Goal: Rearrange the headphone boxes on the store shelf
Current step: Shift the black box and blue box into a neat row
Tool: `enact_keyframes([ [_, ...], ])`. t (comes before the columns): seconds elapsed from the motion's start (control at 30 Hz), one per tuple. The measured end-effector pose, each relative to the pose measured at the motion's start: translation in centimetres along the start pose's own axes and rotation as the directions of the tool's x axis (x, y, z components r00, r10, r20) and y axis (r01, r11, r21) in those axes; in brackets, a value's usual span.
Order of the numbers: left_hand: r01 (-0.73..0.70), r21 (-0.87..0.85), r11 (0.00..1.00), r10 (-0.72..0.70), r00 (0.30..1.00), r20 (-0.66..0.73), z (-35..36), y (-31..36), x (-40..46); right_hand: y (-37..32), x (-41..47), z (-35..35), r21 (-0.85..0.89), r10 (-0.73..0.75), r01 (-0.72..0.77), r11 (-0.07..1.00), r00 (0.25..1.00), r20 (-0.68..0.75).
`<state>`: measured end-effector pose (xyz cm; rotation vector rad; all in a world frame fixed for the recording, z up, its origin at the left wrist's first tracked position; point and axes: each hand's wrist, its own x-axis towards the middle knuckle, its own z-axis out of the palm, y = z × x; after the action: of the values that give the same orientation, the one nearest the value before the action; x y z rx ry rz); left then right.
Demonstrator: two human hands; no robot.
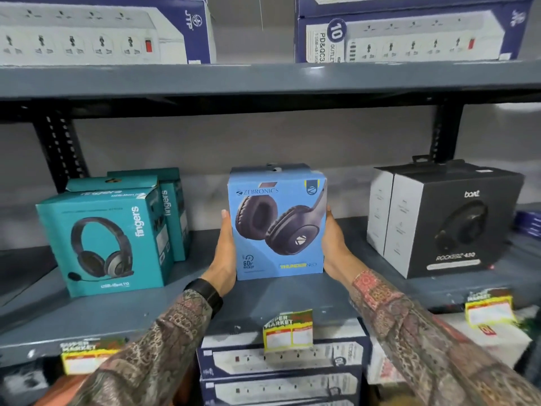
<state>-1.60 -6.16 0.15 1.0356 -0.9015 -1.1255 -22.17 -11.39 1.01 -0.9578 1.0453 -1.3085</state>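
A light blue Zebronics headphone box (278, 227) stands upright at the middle of the grey shelf (181, 312), facing me. My left hand (224, 253) presses flat against its left side and my right hand (336, 244) against its right side, so both grip it. To the left stand teal Fingers headphone boxes (108, 241), one in front and two more (172, 212) behind it. At the right stand black Boat headphone boxes (450, 221), side by side.
The shelf above (263, 80) carries power-strip boxes (102, 30). More power-strip boxes (281, 367) are stacked below the shelf. Yellow price tags (288, 331) hang from the shelf's front edge. Black slotted uprights (58, 150) stand at the back.
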Motion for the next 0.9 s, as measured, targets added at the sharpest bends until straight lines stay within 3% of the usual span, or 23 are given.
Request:
enact_keyframes([
  [0.27, -0.041, -0.02, 0.999, 0.041, 0.999, -0.023, 0.1, -1.0, -4.4, 0.3, -4.6, -1.7, -0.024, -0.032, 0.032, 0.999, 0.999, 0.008],
  [0.67, 0.016, -0.042, 0.999, -0.022, 0.988, -0.151, 1.5, 0.1, -7.9, 0.1, -6.1, -2.2, -0.001, -0.037, 0.037, 0.999, 0.999, 0.027],
  [0.77, -0.004, 0.046, 0.999, 0.009, 0.993, -0.114, 0.9, 0.4, -9.5, 0.7, -7.4, -2.4, 0.02, -0.122, 0.127, 0.992, 0.98, -0.16],
  [0.83, -0.011, 0.122, 0.992, 0.029, 0.989, -0.147, -0.5, 0.6, -10.5, 2.2, -9.6, -2.5, 0.007, -0.276, 0.3, 0.954, 0.884, -0.378],
  [0.9, -0.054, 0.149, 0.987, 0.078, 0.983, -0.164, -2.7, 0.8, -11.6, 4.3, -12.3, -2.1, -0.041, -0.442, 0.476, 0.878, 0.777, -0.447],
])
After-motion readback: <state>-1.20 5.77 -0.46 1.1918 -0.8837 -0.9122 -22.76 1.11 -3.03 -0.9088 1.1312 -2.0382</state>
